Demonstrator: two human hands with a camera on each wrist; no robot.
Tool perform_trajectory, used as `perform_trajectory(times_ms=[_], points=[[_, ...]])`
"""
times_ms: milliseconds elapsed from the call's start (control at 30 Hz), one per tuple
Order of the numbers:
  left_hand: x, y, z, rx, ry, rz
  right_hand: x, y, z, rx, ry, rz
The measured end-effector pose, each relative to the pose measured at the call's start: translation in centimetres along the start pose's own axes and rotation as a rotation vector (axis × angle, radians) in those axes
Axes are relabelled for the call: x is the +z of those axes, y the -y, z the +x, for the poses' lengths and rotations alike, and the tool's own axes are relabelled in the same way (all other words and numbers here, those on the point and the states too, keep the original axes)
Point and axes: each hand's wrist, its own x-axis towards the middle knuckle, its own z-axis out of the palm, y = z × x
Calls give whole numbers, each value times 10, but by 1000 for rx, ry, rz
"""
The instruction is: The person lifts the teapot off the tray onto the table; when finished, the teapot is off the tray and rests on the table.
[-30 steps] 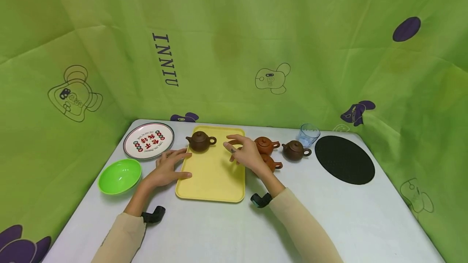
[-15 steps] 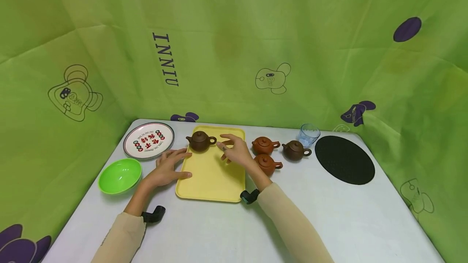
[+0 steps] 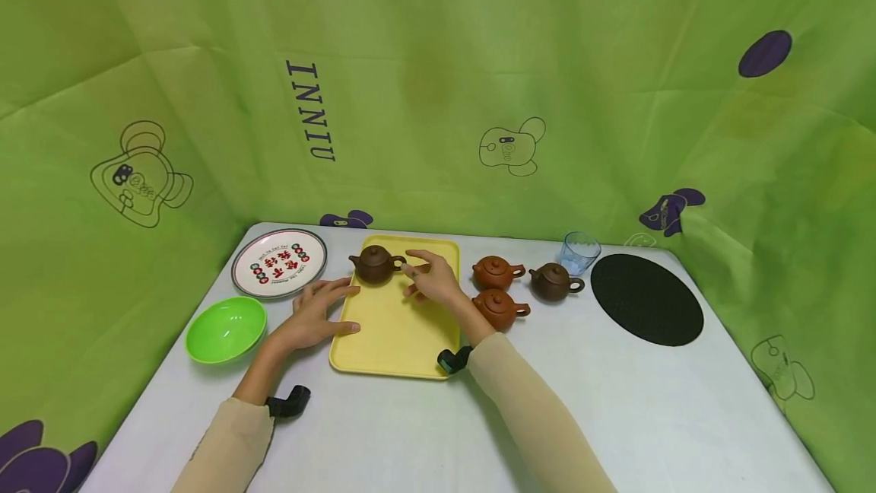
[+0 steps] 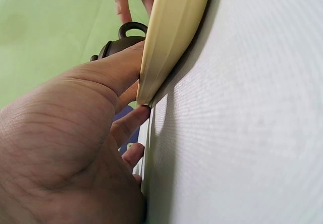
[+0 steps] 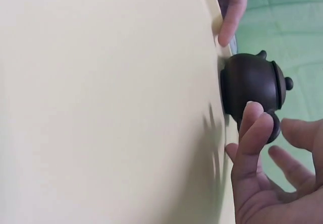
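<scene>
"INNU" on green backdrop; plate characters illegible.

Your right hand: fingers spread, tips just beside the teapot's handle.
Teapot: dark brown, on the tray.
Tray: pale yellow.

Tray bare before dark teapot (orange teapots rightward).

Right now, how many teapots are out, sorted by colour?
Dark brown teapots: 2, one on the yellow tray at, one on the table at.
Reddish-orange teapots: 2, at and.
Total: 4
</scene>
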Motion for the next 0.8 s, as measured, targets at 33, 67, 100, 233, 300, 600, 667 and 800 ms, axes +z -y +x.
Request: perform_trajectory(times_ms=[33, 67, 100, 233, 300, 600, 667, 800], points=[[0, 0, 0, 0, 0, 1, 1, 0, 1, 9, 2, 18], [0, 0, 0, -1, 0, 1, 2, 0, 2, 17, 5, 41], [0, 0, 0, -1, 0, 1, 3, 1, 2, 26, 10, 68], [0, 0, 0, 0, 1, 0, 7, 2, 4, 62, 10, 168], [0, 0, 0, 0, 1, -1, 8, 2, 5, 73, 5, 195], [-1, -2, -1, 8, -3, -3, 13, -1, 10, 99, 1, 243], [-1, -1, -1, 9, -5, -8, 14, -1, 10, 104, -12, 251], [-1, -1, -1, 4, -4, -11, 15, -1, 11, 109, -46, 265]])
